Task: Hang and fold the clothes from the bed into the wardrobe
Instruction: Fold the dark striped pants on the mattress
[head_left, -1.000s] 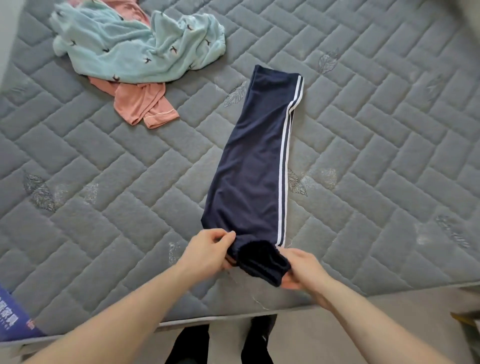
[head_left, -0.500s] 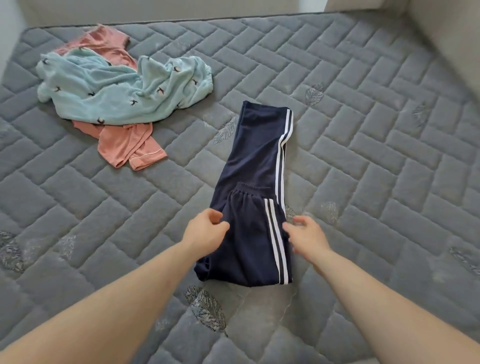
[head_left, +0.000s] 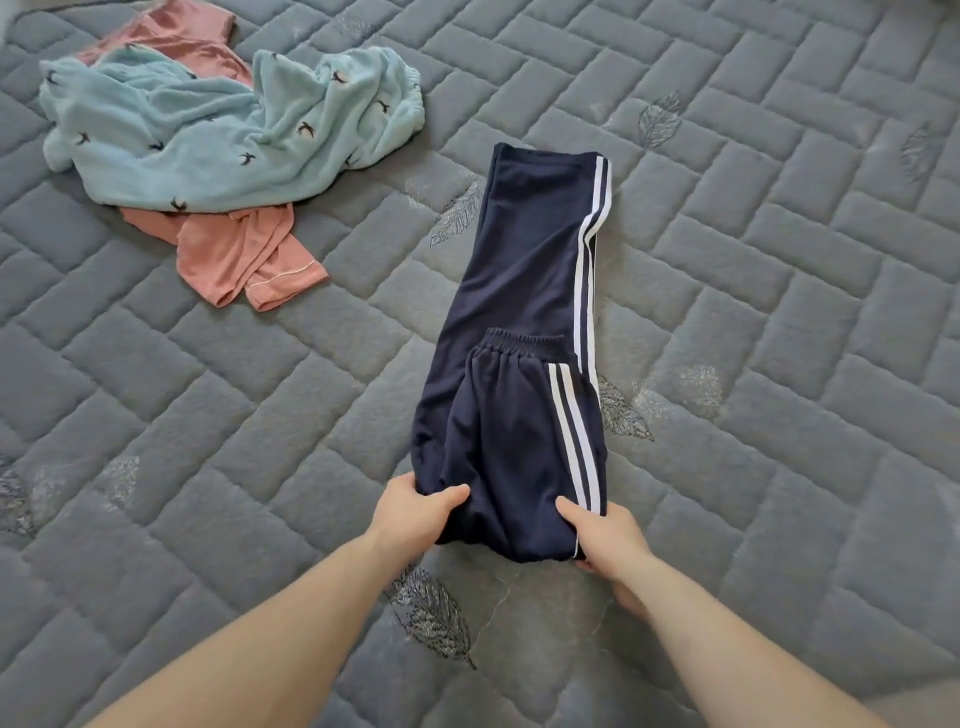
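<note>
Grey quilted mattress bears navy striped trousers, partly folded, waistband lying on top. Left hand and right hand each pinch the near fold's corners. Teal garment lies crumpled over pink garment, well apart.

No legible text, label, brand, number or sign appears in the head view. The navy trousers carry only plain white side stripes; the mattress carries only stitched leaf motifs.
</note>
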